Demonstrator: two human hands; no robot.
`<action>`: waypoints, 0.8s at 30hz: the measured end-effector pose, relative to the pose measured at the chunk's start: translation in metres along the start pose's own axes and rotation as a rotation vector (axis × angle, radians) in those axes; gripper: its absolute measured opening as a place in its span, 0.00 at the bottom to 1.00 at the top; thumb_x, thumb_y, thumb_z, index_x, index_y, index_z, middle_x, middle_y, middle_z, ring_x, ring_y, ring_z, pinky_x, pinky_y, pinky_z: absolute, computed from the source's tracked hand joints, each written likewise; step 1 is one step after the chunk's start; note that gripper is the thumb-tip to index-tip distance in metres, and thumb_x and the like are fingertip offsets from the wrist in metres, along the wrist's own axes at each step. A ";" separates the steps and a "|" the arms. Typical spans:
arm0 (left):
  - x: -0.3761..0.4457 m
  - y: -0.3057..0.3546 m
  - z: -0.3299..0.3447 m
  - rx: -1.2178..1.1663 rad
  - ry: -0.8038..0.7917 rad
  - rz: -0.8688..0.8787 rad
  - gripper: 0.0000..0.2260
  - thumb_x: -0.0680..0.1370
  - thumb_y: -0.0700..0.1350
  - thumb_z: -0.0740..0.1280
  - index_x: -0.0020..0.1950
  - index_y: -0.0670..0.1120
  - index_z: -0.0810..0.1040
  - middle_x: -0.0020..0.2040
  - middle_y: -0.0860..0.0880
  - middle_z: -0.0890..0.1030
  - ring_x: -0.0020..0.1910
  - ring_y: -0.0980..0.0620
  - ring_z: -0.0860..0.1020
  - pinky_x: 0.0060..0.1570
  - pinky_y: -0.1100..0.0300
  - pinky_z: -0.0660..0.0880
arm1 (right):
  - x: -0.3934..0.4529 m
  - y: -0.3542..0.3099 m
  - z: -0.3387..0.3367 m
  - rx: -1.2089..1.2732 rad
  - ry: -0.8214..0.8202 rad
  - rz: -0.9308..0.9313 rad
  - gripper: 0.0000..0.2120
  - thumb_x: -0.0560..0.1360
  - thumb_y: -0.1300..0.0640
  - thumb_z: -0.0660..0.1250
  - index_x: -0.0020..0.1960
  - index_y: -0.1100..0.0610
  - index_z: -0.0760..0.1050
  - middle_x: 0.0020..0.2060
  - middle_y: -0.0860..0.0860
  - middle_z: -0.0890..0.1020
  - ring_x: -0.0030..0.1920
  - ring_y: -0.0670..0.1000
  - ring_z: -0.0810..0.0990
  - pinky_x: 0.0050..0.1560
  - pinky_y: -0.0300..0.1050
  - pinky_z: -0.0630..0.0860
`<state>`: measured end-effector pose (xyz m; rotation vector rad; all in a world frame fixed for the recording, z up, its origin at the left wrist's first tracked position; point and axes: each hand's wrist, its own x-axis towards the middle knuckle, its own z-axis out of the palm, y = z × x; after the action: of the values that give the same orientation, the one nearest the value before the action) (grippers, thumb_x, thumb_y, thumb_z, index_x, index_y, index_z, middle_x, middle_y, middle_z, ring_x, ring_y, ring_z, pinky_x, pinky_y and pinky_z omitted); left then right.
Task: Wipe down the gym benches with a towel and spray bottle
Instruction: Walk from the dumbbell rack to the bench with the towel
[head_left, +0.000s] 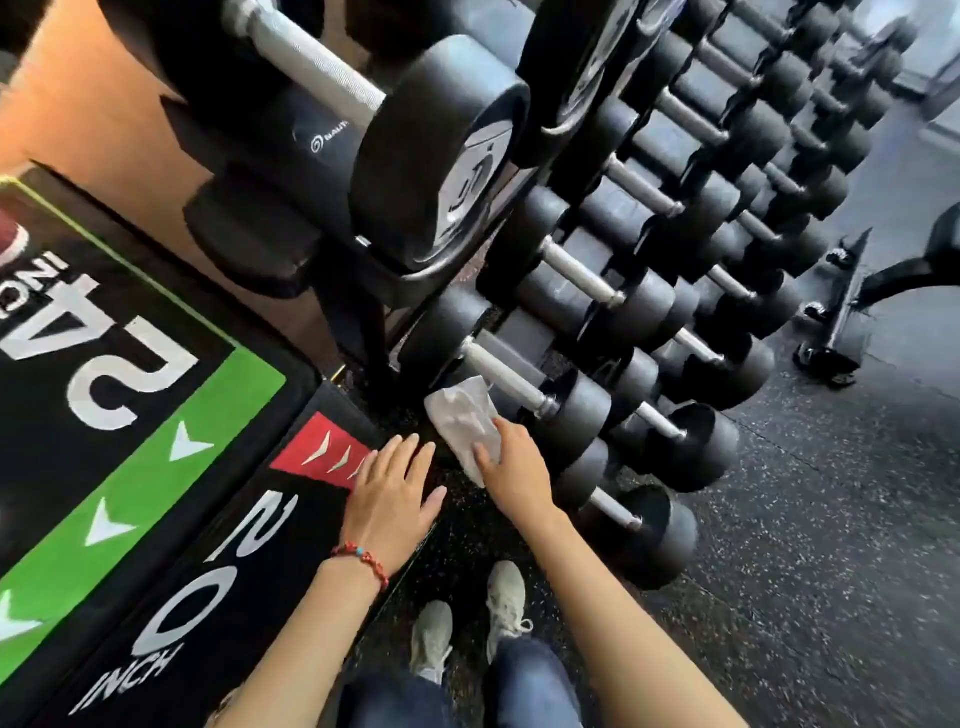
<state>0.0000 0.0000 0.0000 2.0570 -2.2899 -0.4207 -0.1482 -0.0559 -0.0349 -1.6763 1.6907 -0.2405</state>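
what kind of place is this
Most likely a gym's free-weight area. A long rack of dumbbells runs along speckled rubber flooring, and padded plyo boxes marked 20 and 24 inch stand beside it. The right hand presses a white towel near one dumbbell.

Speckled black rubber floor (810, 519) under you. On it: your two pale sneakers (467, 629) side by side, black plyo box marked "20 INCH" (223, 561) at left, taller "24" box (104, 364) beside it, dumbbell rack (639, 291) ahead, black bench base (841, 322) further right.
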 end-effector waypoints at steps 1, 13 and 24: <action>0.004 -0.002 0.006 -0.012 0.020 -0.018 0.24 0.66 0.43 0.78 0.58 0.35 0.78 0.56 0.35 0.79 0.57 0.36 0.77 0.54 0.39 0.74 | 0.011 0.000 0.003 0.012 -0.004 0.021 0.22 0.77 0.52 0.61 0.68 0.60 0.64 0.63 0.56 0.71 0.63 0.55 0.69 0.59 0.49 0.69; 0.011 -0.010 0.039 -0.065 0.028 -0.145 0.23 0.69 0.43 0.75 0.61 0.37 0.77 0.59 0.37 0.78 0.59 0.37 0.76 0.58 0.39 0.71 | 0.085 0.007 0.052 -0.099 0.069 0.288 0.28 0.73 0.44 0.66 0.61 0.63 0.65 0.58 0.59 0.70 0.58 0.60 0.70 0.54 0.55 0.72; 0.006 -0.015 0.042 -0.085 0.006 -0.133 0.22 0.73 0.46 0.71 0.64 0.38 0.74 0.63 0.38 0.76 0.64 0.39 0.72 0.63 0.43 0.66 | 0.087 0.017 0.066 0.279 0.020 0.452 0.23 0.70 0.47 0.70 0.54 0.63 0.70 0.49 0.56 0.78 0.47 0.55 0.77 0.40 0.46 0.72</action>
<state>0.0055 0.0002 -0.0451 2.1733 -2.0998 -0.5071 -0.1118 -0.1110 -0.1232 -1.0619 1.9003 -0.2601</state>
